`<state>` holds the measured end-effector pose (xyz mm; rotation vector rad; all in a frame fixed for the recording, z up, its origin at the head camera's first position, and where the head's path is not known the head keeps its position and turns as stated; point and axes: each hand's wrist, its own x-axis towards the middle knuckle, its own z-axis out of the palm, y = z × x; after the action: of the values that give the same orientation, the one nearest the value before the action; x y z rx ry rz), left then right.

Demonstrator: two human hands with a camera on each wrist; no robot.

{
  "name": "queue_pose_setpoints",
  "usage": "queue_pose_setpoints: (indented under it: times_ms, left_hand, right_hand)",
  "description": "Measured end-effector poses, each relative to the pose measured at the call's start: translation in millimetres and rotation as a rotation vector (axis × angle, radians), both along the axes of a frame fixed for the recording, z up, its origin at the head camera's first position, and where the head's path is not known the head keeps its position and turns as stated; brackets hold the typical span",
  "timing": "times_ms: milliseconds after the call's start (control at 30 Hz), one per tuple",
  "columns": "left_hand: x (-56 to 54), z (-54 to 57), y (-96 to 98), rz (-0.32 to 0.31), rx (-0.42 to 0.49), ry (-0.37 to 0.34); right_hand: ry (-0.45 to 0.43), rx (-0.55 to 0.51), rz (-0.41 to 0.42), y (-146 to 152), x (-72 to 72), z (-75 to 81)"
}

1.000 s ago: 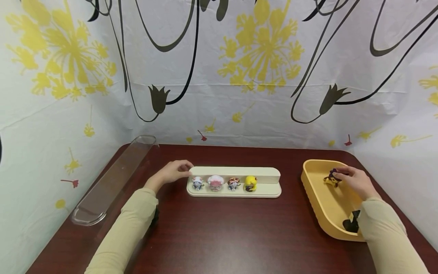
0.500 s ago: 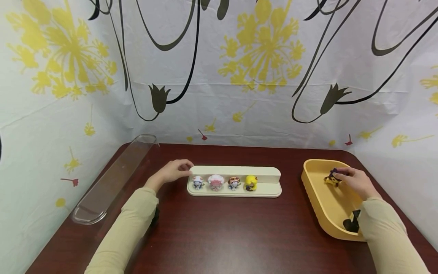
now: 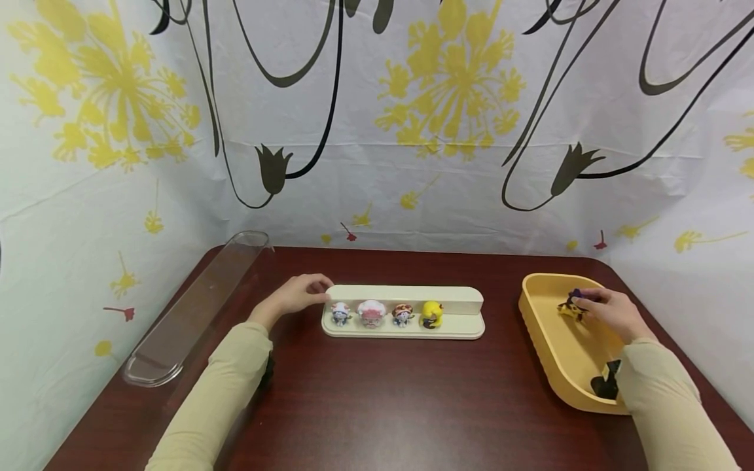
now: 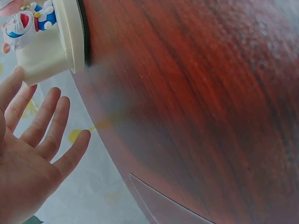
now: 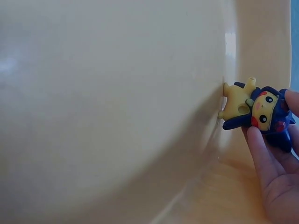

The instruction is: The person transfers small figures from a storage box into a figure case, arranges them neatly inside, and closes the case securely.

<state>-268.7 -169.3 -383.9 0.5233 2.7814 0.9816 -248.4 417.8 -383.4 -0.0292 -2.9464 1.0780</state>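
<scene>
My left hand (image 3: 294, 294) is at the left end of a cream display stand (image 3: 459, 327). In the left wrist view its thumb and index fingertip touch the stand's end, the other fingers (image 4: 56, 126) spread and fairly straight. Four small figurines stand in a row on it, among them a blue-and-white Doraemon (image 4: 44, 17), a pink one (image 3: 371, 315) and a yellow one (image 3: 431, 315). My right hand (image 3: 617, 314) pinches a Pikachu figurine (image 5: 261, 109) in a dark blue hood by its head, feet close over the floor of a yellow tray (image 3: 562, 347).
A black figurine (image 3: 604, 386) lies in the tray's near right end, partly hidden by the right sleeve. A long clear plastic cover (image 3: 197, 314) lies along the left table edge. Patterned white cloth (image 3: 365, 196) hangs behind the dark wooden table (image 3: 383, 399).
</scene>
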Motion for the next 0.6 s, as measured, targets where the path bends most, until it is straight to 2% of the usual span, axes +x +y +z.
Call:
queue_pose_setpoints:
  times_ms: [600]
  left_hand:
    - [-3.1,-3.4,-0.9,0.003,0.003,-0.005]
  right_hand:
    - [-0.013,-0.010,0.035,2.2,0.8,3.8]
